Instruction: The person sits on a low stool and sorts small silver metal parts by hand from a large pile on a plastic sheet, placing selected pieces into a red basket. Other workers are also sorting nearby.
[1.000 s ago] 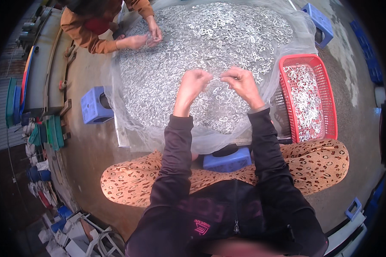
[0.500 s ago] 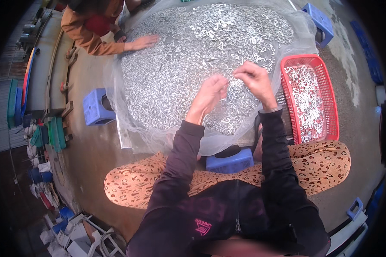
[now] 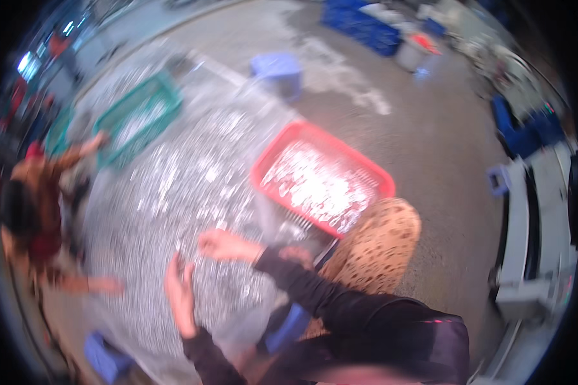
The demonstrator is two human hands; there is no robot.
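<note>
A broad heap of small silvery-white pieces [image 3: 154, 212], some curled into loops, lies on a pale sheet of netting. Above its near part is my left hand [image 3: 181, 292], fingers stretched and thumb apart, with nothing clear in it. My right hand [image 3: 228, 246] is closed, fingers curled together beside the left one. A pale piece shows by its fingers, but blur hides whether it is gripped. Past my right hand, a red plastic basket [image 3: 324, 176] holds more of the white looped pieces.
Across the heap a co-worker [image 3: 38, 212] reaches one hand to a green basket [image 3: 138, 119] and the other over the heap. Blue stools [image 3: 277, 74] stand around the netting. Stacked blue crates [image 3: 359, 25] and a white bucket [image 3: 415, 52] are at the back.
My view has swung to the right, so the heap and red basket appear turned. My left hand's fingers are now straighter, and a green basket has come into view beside the co-worker.
</note>
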